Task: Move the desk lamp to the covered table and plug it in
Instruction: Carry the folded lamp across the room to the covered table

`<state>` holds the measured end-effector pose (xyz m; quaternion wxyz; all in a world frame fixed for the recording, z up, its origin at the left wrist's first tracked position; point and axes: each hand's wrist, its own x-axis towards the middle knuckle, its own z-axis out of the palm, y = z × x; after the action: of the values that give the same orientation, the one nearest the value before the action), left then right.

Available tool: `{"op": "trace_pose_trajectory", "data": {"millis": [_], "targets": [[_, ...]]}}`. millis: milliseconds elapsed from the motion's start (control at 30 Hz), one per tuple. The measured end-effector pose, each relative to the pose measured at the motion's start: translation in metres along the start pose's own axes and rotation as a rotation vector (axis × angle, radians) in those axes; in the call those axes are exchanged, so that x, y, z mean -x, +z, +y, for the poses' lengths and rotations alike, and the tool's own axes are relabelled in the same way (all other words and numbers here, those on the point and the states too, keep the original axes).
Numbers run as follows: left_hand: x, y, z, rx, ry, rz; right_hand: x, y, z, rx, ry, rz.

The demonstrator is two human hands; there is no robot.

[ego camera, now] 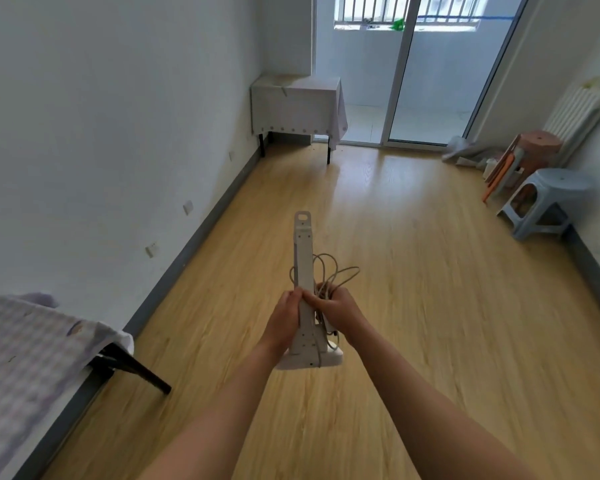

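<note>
Near worktop point(32, 344): I see a checked cloth over it at the far left, close beside me and left of the desk lamp; its dark leg splays out onto the floor.
Wall sockets point(187, 206): two plates sit low on the left wall, between the near worktop and the far one; a third, fainter one may lie closer to the far corner, but I cannot be sure.
Covered worktop point(296, 109): it stands in the far corner, well beyond the desk lamp, draped in a pale cloth, next to the sliding glass door.
Left hand point(286, 315): closed around the lamp's stem from the left side.
Desk lamp point(303, 271): white, folded flat, carried upright in mid-air over the wooden floor point(412, 306), base toward me.
Right hand point(338, 310): wrapped on the stem's right side and pinning the gathered cord point(333, 275), whose loops stick out above the fingers.
Stools point(547, 199): stacked by the right wall, well right of the lamp, out of my path.
Step in hand: I judge this the carry, roughly midway.
Next move: walk on to the covered worktop, set the base down flat, free the cord, find the plug and the nearest socket.
</note>
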<state>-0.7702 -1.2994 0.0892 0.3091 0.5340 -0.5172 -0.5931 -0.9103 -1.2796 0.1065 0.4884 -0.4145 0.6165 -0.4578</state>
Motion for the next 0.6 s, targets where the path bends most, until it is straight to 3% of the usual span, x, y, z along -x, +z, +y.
{"op": "trace_pose_trajectory", "data": {"millis": [600], "targets": [[-0.241, -0.002, 0.115, 0.078, 0.132, -0.115, -0.236, -0.038, -0.087, 0.050, -0.072, 0.121]]}}
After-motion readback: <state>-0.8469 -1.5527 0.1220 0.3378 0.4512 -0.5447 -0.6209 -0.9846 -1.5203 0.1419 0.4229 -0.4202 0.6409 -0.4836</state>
